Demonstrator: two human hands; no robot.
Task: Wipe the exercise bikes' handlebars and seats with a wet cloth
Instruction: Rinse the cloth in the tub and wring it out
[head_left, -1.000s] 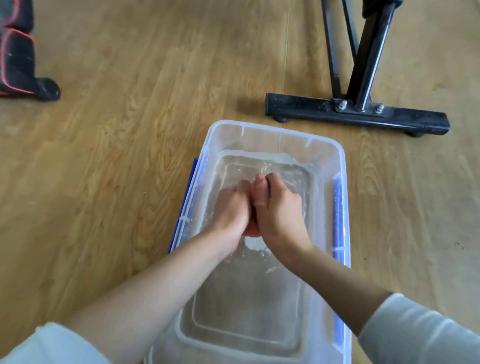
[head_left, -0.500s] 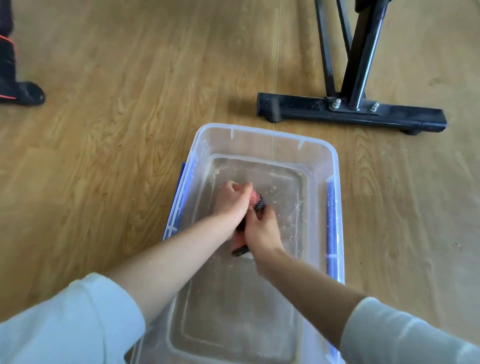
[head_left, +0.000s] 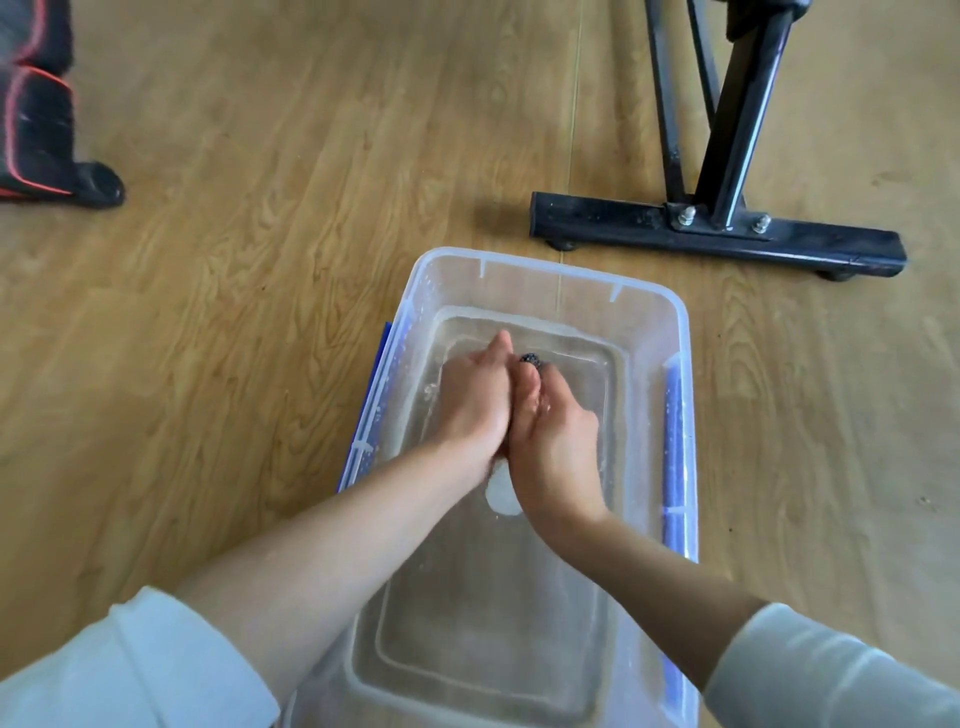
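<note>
Hands meeting over the far half of the clear tub (head_left: 550, 270), which stands on the wooden floor (head_left: 260, 312) and holds water (head_left: 493, 623). My left hand (head_left: 475, 400) and right hand (head_left: 553, 441) press palm to palm, fingers closed round the cloth (head_left: 530, 358). Only a dark tip shows just past my fingertips; the rest lies hidden between my palms. Black bike base (head_left: 717, 236) stands beyond the tub's far right corner.

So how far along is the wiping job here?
Done: cloth wetted, it seems. In hand: left hand and right hand squeeze the cloth in the clear tub of water. Left: all wiping; only the bike base shows, no handlebars or seats in view.
</note>
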